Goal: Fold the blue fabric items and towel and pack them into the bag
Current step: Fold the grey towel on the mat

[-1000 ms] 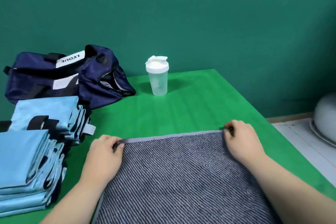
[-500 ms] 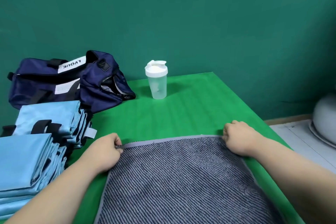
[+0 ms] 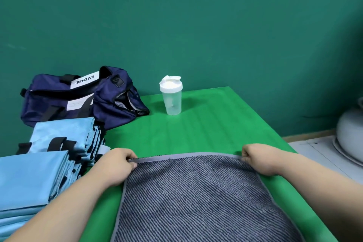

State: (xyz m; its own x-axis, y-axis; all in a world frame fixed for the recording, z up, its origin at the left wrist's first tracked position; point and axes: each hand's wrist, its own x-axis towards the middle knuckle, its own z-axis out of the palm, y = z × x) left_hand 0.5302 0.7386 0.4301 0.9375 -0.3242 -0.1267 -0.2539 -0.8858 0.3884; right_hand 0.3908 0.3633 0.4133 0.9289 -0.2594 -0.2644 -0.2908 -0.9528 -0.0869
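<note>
A grey towel [image 3: 196, 198] with dark diagonal stripes lies spread on the green table [image 3: 206, 124] in front of me. My left hand [image 3: 115, 167] pinches its far left corner. My right hand [image 3: 259, 160] grips its far right corner, fingers curled. Two stacks of folded light blue fabric items sit at the left: the near stack [image 3: 29, 180] and the far stack [image 3: 62, 135] with black straps. The navy bag [image 3: 78, 100] lies at the back left, its end open toward the table's middle.
A clear shaker bottle [image 3: 171, 97] with a white lid stands at the back centre. The table's right edge runs diagonally past my right arm. A grey rounded object [image 3: 349, 135] sits on the floor at the right. A green wall is behind.
Both hands have drawn the towel's far edge toward me, and their fingers have curled tighter on the corners. The edge now bows slightly upward between them.
</note>
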